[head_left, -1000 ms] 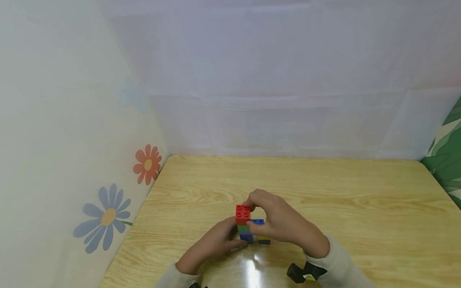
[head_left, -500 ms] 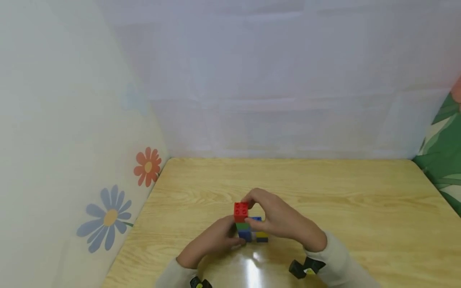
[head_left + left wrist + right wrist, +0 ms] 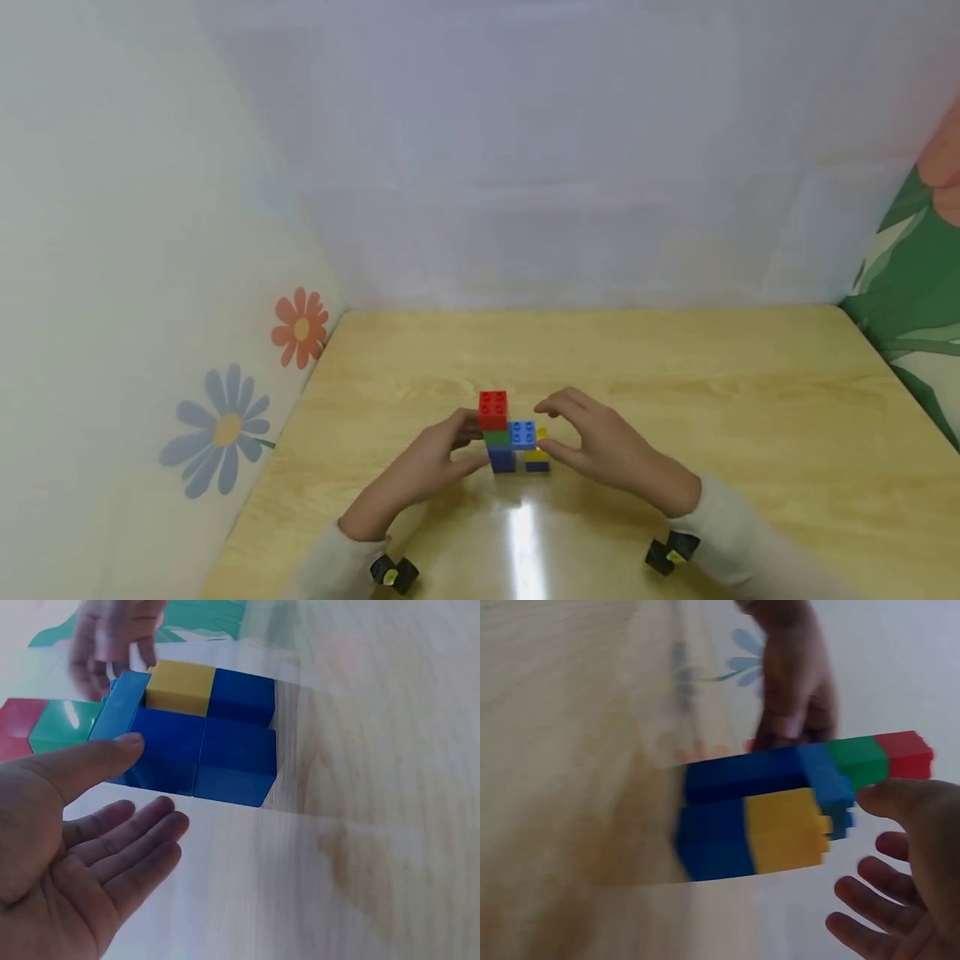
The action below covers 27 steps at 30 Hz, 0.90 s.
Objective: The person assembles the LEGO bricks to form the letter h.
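A built stack of toy building bricks stands upright on the wooden table. Its tall column has a red brick (image 3: 492, 408) on top, a green brick (image 3: 496, 437) under it and dark blue bricks (image 3: 236, 761) at the bottom. A lighter blue brick (image 3: 522, 435) juts right from the column. Beside the column, a yellow brick (image 3: 784, 831) sits on another dark blue brick (image 3: 714, 841). My left hand (image 3: 427, 460) curves loosely beside the column, thumb tip overlapping a dark blue brick in the left wrist view. My right hand (image 3: 611, 446) is spread at the right side, holding nothing.
The wooden table (image 3: 675, 358) extends around the stack. A white sheet (image 3: 570, 167) hangs behind it. On the left is a pale wall with a blue flower (image 3: 227, 431) and a red flower (image 3: 301, 328); green leaf pattern (image 3: 922, 267) shows at the right.
My right hand has let go of the red brick and moved right, its fingers spreading. My left hand has loosened and drawn slightly left. The lighter blue brick is now more fully visible.
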{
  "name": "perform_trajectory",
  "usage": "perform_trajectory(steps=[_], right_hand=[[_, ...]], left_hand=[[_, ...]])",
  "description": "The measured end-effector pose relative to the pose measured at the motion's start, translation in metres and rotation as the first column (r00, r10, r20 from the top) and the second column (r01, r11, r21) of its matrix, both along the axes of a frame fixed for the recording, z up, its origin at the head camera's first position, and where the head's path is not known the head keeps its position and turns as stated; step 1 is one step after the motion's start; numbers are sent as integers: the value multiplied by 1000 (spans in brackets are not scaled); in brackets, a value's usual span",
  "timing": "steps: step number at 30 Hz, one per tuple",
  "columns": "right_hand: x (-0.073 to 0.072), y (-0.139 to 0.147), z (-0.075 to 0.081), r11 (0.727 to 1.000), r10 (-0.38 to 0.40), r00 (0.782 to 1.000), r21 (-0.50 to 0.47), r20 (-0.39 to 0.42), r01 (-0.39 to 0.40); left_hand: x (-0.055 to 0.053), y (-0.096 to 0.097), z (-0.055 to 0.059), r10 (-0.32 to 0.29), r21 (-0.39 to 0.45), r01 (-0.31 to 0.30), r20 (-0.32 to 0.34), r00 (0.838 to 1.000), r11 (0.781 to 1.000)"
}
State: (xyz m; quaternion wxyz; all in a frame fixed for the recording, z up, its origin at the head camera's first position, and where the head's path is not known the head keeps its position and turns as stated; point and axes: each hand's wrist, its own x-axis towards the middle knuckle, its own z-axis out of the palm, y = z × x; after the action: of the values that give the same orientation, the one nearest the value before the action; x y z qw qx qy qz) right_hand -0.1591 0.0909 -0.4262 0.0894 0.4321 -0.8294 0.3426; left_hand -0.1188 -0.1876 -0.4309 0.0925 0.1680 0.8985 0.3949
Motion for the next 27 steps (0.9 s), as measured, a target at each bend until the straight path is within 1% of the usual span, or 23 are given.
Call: perform_trajectory(steps=[2,5,7,10,14,18,22,25,27], right_hand=[[-1,1,-7,1000,-30,1000,-2,2,30],[-1,-1,-16,999,-38,999,-35,20,38],[-2,-4,-22,997,-33,999,-64,15,34],[-1,-9,-29,995,-23,1000,-96,-12,21],[2,-12,-34,994,-51,999,-98,-13,49],[7,-12,-38,990,-102,994,-99,36,105],[7,-13,-44,984,-126,990,-120,58,132],[5,-12,-48,977,-145,985,-146,93,157],[1,-11,-49,968,-154,975,-175,159,182]], left_hand=[[-3,1,3,13,9,-13,-15,1000,1000],[-7,2,4,20,13,-20,-27,999,1000],[-8,3,3,22,16,-21,-29,999,1000],[-9,4,1,31,29,-30,-24,999,999],[-9,6,-2,40,61,-38,-29,999,997],[-9,8,-8,54,96,-49,-57,997,994],[-9,11,-16,65,117,-55,-85,994,992],[-12,15,-18,69,105,-57,-113,991,993],[-18,19,-18,73,69,-65,-135,988,996]])
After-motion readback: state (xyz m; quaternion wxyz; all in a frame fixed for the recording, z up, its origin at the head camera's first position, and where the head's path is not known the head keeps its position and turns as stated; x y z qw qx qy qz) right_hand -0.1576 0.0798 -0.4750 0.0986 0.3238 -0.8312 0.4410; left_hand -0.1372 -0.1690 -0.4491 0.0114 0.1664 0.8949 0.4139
